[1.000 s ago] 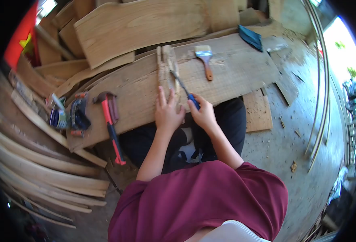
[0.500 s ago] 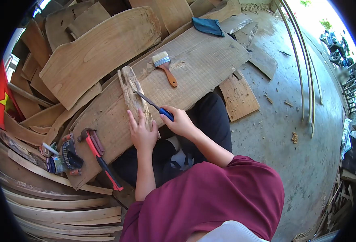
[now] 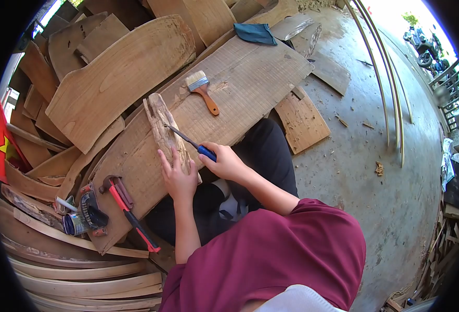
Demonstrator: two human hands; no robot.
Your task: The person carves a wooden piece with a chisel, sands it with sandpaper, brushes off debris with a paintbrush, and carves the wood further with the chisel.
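Our right grip [image 3: 224, 162] is closed around the blue-handled tool [image 3: 185, 137], seemingly to steer its tip against the weathered wood piece [image 3: 162, 117]. That lies on the table [image 3: 255, 67], pointing away from us; our left grip [image 3: 180, 179] is spread over its near end, likely steadying it.

The left hand [image 3: 179, 179] presses on a rough, weathered piece of pale wood [image 3: 163, 120] lying on the brown plank bench [image 3: 253, 65]. The right hand [image 3: 223, 161] grips a blue-handled metal tool [image 3: 206, 152], its tip at the wood. A wooden-handled paintbrush [image 3: 203, 93] and red-and-black hammer [image 3: 130, 214] lie nearby.
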